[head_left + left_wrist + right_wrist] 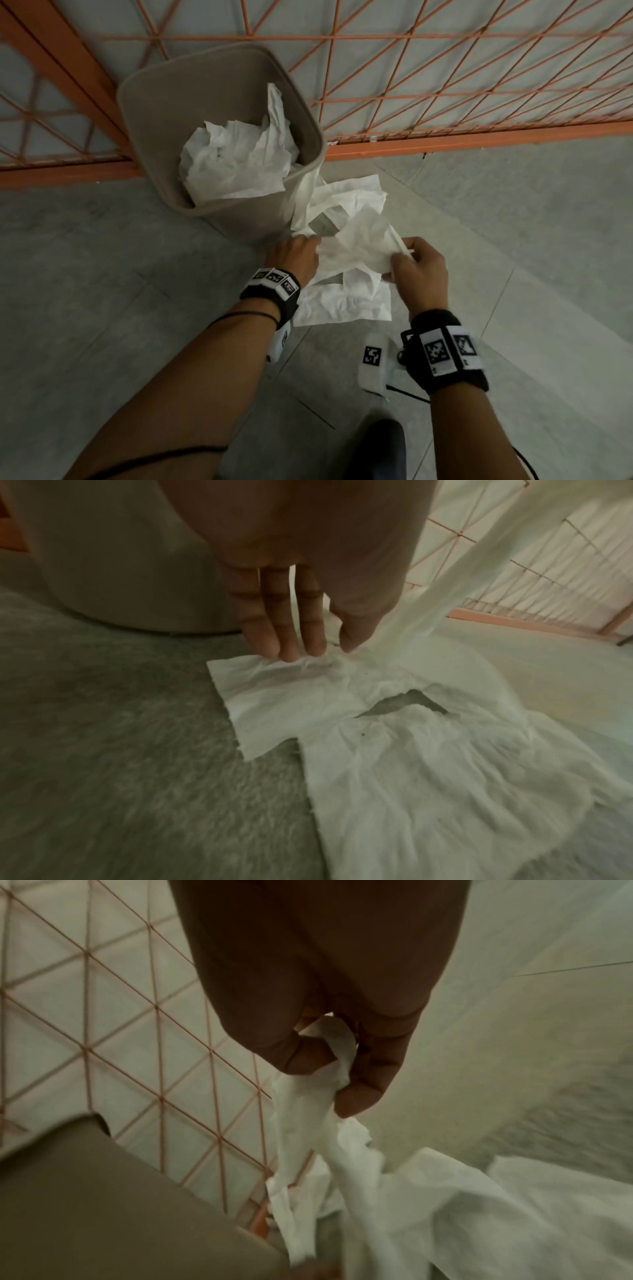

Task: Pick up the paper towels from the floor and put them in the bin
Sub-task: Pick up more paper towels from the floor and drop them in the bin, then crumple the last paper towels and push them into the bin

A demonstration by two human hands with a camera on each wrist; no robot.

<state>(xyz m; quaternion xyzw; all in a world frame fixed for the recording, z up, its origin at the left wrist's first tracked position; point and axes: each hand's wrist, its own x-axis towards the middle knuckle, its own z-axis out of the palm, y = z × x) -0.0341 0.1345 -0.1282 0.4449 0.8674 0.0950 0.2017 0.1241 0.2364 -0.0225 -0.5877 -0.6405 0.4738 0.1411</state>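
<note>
A beige bin (164, 102) stands by the fence with crumpled white paper towels (236, 161) inside. More paper towels (342, 205) lie spread on the floor to its right, and a flat sheet (342, 305) lies nearer me. My left hand (296, 257) reaches down beside the bin (120, 561). Its straight fingertips (287, 653) touch the wrinkled edge of a towel (428, 764) on the floor. My right hand (418, 270) pinches a twisted strip of towel (308, 1137) between thumb and fingers (363, 1096) and holds it lifted off the floor beside the bin (103, 1204).
An orange wire-grid fence (445, 68) with an orange bottom rail (479, 140) runs right behind the bin. The floor (102, 291) is grey tile. A dark shoe (380, 445) shows at the bottom edge.
</note>
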